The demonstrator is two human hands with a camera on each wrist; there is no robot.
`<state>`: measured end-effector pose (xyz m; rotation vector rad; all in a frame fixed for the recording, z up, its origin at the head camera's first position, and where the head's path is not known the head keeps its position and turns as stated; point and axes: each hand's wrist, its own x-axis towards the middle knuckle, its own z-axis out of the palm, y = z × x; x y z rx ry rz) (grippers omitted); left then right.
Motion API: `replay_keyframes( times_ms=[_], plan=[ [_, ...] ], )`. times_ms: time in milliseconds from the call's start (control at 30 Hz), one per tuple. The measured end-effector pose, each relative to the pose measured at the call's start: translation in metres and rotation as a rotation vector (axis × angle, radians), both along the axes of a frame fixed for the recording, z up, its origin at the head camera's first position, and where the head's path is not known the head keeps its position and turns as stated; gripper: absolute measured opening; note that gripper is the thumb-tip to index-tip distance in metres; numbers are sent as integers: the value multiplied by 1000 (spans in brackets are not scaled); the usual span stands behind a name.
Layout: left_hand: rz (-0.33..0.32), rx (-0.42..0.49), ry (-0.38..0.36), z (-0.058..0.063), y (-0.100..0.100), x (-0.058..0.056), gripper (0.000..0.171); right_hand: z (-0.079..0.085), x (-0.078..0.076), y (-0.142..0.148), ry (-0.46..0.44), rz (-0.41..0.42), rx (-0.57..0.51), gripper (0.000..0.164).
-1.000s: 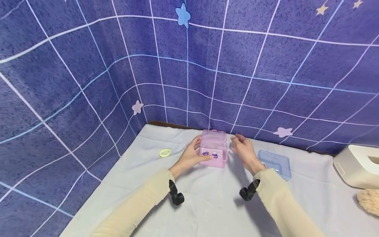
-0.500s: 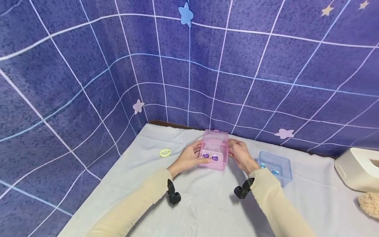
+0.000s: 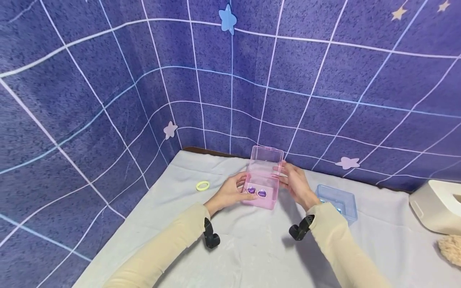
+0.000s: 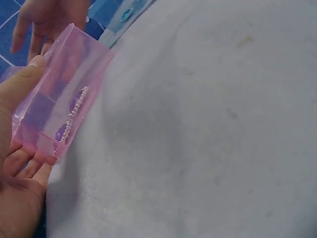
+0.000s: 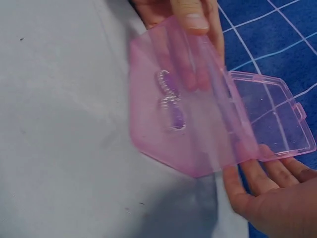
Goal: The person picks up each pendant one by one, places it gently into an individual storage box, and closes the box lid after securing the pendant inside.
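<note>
A clear pink plastic box (image 3: 259, 203) with its hinged lid (image 3: 266, 156) raised is in the head view. Two purple gems with sparkly rims (image 3: 261, 193) lie in it. My left hand (image 3: 230, 191) grips the box's left side, thumb over the front edge and fingers along the side, also seen in the left wrist view. My right hand (image 3: 296, 185) touches the right side by the hinge and lid; its fingers (image 5: 257, 179) are fairly straight beneath the lid in the right wrist view. Its thumb is hard to make out there.
A blue clear box (image 3: 343, 200) with light-blue gems stands right of my right hand, partly behind the sleeve. A yellow ring (image 3: 202, 186) lies to the left. At the far right are a cream tissue-box-like container (image 3: 428, 206) and a fluffy tan thing (image 3: 450, 247).
My right hand came from beside the pink box to its right side and lid. The lid now stands further up and to the right. My left hand keeps its grip on the box.
</note>
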<state>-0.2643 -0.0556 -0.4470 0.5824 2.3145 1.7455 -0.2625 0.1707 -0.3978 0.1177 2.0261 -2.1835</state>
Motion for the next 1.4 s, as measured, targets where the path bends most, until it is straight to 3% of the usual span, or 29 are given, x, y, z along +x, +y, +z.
replay_keyframes(
  times_ms=[233,400,500,633,733,1000,1200,1400],
  plan=[
    [7,18,-32,-4,-2,1,86,14,3,-6,-37,-59,173,75],
    [-7,28,-22,-6,-2,1,86,14,7,-7,12,-68,230,73],
    [-20,17,-13,-6,0,1,87,12,10,0,60,-9,199,66],
    [-11,-34,11,-6,0,-1,87,7,14,11,126,152,126,53],
    [-4,-54,26,-6,-1,-3,89,3,15,17,164,240,132,49],
    [-35,18,22,-4,-1,0,85,-7,20,22,192,293,293,46],
    [-33,22,44,-2,-1,3,76,-18,26,22,223,340,237,59],
    [-35,62,-9,-6,1,0,78,-26,29,20,273,322,238,59]
  ],
)
